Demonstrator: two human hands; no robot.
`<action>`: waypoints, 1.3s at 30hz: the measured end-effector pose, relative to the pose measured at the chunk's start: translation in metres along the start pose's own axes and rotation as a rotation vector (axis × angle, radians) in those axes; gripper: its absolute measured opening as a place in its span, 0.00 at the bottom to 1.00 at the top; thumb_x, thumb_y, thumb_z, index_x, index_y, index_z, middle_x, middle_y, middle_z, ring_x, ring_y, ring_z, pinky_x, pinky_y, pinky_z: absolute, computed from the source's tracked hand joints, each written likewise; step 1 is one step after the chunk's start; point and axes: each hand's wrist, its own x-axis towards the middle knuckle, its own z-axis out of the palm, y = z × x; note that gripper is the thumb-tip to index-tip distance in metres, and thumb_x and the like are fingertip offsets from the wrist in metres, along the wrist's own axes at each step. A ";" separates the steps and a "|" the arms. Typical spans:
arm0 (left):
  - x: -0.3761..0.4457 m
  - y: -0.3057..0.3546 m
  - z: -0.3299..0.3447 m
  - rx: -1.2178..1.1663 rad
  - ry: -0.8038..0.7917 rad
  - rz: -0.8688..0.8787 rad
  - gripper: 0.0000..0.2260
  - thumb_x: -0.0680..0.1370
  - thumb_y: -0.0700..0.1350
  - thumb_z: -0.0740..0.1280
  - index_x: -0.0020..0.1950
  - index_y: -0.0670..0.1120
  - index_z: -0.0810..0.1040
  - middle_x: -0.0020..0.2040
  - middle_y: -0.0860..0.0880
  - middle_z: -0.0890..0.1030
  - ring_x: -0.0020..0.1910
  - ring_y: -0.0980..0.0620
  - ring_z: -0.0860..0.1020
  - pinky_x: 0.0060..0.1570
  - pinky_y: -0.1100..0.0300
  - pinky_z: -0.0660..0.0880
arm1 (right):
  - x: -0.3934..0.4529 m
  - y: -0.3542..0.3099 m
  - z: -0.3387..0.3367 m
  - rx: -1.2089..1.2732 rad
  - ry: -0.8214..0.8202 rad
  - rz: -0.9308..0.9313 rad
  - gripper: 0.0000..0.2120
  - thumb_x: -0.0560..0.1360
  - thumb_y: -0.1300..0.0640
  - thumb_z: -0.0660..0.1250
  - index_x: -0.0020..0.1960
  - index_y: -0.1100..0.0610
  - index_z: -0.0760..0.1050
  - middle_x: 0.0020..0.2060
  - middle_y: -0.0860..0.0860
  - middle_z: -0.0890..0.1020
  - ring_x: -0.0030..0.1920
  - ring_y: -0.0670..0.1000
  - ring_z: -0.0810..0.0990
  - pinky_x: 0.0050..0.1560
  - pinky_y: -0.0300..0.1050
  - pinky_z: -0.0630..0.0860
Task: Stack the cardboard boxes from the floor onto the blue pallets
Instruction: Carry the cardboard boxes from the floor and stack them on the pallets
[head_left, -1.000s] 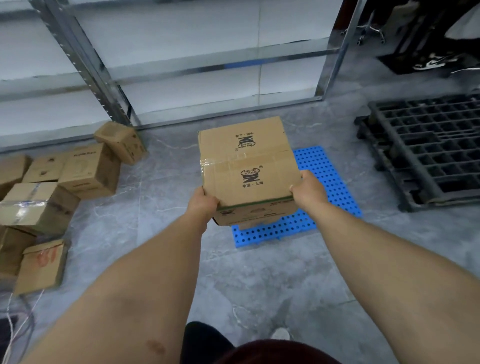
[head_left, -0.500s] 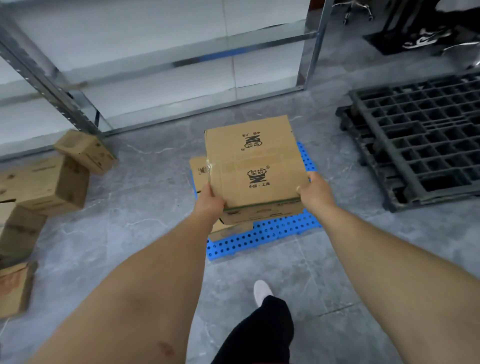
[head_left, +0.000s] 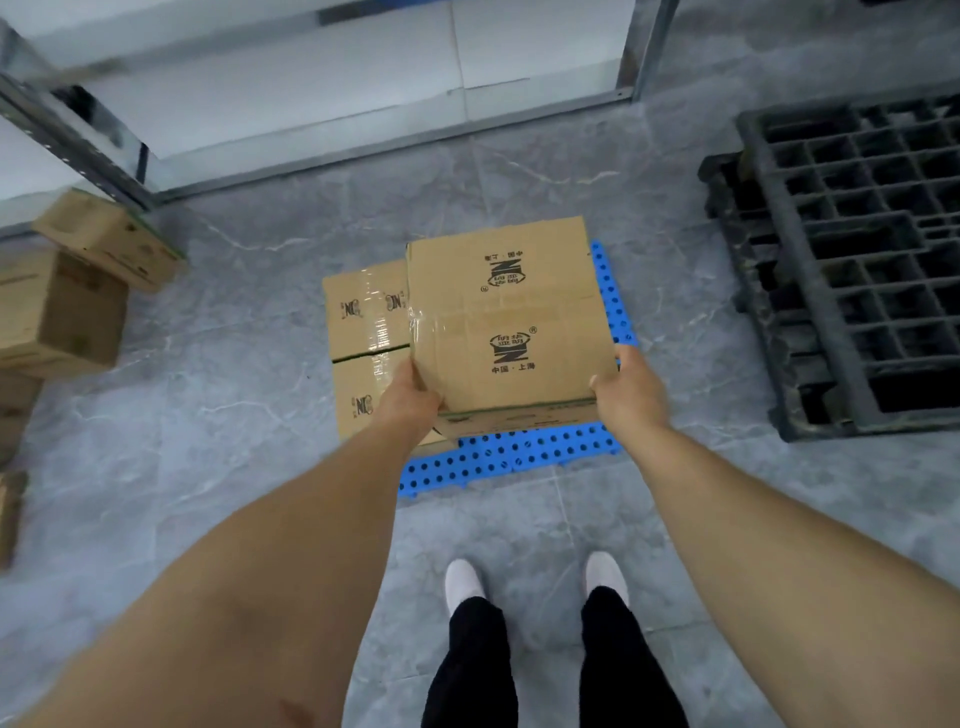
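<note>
Loose cardboard boxes (head_left: 62, 306) piled on the floor (head_left: 234, 467) at 9 o'clock, well apart from the drop zone; one more tilted by the metal rack upright (head_left: 78, 135) at 10 o'clock.

Centre: two taped boxes (head_left: 366, 353) already sit on the left part of the blue pallet (head_left: 519, 454), end to end, one behind the other.

Left hand (head_left: 410, 402) grips the near-left bottom corner of the carried box (head_left: 506, 327); its fingers are curled under the edge and mostly hidden. Right hand (head_left: 631, 397) grips the near-right bottom corner, thumb on the side face, the rest wrapped under. Both hands are closed on the box; nothing slack.

The carried box is just right of the placed pair, over the pallet's free right half. Can't tell if its base is touching the pallet yet.

Handling, my read: stiff corrugated, taped seam on top, holds shape under a two-corner grip. Held out at arm's length, so probably not heavy. Cardboard faces are smooth, so support from below at the bottom corners beats a side squeeze. Lower it flat and butt it against the neighbours.

Black grid pallet (head_left: 852, 249) at 2 o'clock, bare. The person's feet (head_left: 535, 579) stand at 6 o'clock, short of the blue edge.
</note>
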 end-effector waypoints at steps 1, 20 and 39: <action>0.011 0.002 0.009 -0.001 0.011 0.003 0.26 0.78 0.36 0.60 0.74 0.53 0.59 0.55 0.52 0.73 0.50 0.51 0.70 0.55 0.55 0.69 | 0.015 0.005 0.004 0.009 -0.008 -0.003 0.21 0.78 0.61 0.58 0.70 0.53 0.64 0.38 0.46 0.72 0.30 0.46 0.71 0.24 0.40 0.64; 0.236 -0.157 0.134 0.158 0.090 0.003 0.23 0.75 0.39 0.66 0.69 0.46 0.66 0.62 0.46 0.73 0.58 0.48 0.72 0.59 0.54 0.69 | 0.218 0.144 0.205 -0.047 -0.118 -0.142 0.19 0.79 0.59 0.58 0.69 0.54 0.63 0.60 0.52 0.75 0.37 0.50 0.74 0.28 0.41 0.66; 0.303 -0.235 0.181 0.547 0.191 -0.023 0.29 0.77 0.41 0.60 0.76 0.46 0.53 0.76 0.48 0.54 0.74 0.43 0.53 0.72 0.43 0.52 | 0.257 0.191 0.290 -0.018 -0.142 -0.074 0.18 0.80 0.62 0.55 0.68 0.52 0.63 0.54 0.52 0.75 0.38 0.52 0.75 0.27 0.44 0.68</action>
